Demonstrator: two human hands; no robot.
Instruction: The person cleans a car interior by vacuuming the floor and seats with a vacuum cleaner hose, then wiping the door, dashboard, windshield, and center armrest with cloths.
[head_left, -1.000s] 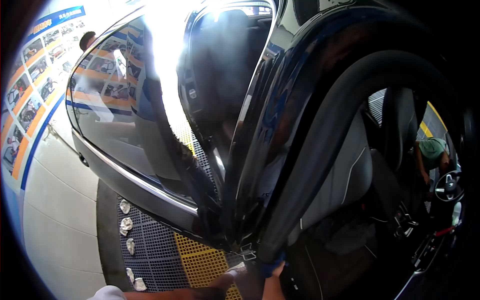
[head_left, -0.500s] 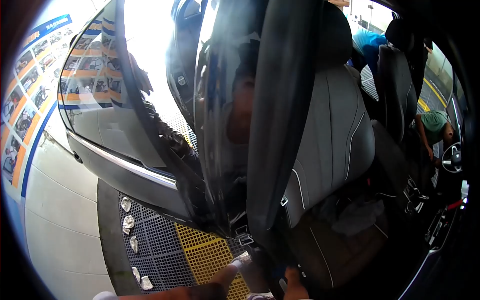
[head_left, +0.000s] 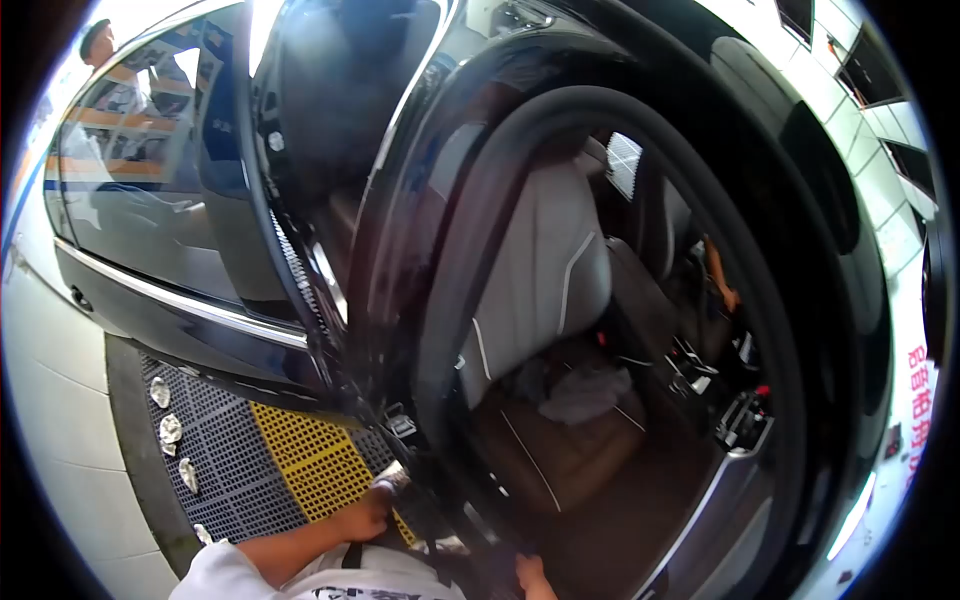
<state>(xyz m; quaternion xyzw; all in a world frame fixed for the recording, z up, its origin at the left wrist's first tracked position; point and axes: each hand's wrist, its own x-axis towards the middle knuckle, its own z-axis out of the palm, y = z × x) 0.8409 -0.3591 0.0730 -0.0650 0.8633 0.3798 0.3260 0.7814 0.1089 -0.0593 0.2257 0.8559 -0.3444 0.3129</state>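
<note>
1. Nearest, at the bottom edge, is the wearer's pale shirt (head_left: pixel 345 577), dark print across its front.
2. The right hand (head_left: pixel 533 577) is low, right beside the dark lower door frame (head_left: pixel 478 520) of a black car. Its fingers blend into shadow, so I cannot tell whether it grips anything or touches the frame.
3. The left hand (head_left: pixel 371 510) reaches forward with its fingers bent, over yellow grating (head_left: pixel 312 455). A small pale object (head_left: pixel 395 475) shows just past its fingertips; whether the hand holds it or merely overlaps it in view, I cannot tell.
4. Beyond the left hand, a metal fitting (head_left: pixel 401 425) sits on the car's dark edge.
5. Dark grating (head_left: pixel 225 430) adjoins the yellow part, with crumpled white pieces (head_left: pixel 170 430) in a row along it.
6. Inside the door opening, a grey cloth (head_left: pixel 585 393) lies on the brown cushion of a seat (head_left: pixel 560 260) with pale piping.
7. To the left, the car's door (head_left: pixel 155 283) stands ajar, posters reflected in its glass.
8. Farther in, past the seat, another person's arm (head_left: pixel 717 272) shows.
9. Farthest left, a person's head (head_left: pixel 97 45) rises above the door, near a pale wall (head_left: pixel 65 420).
</note>
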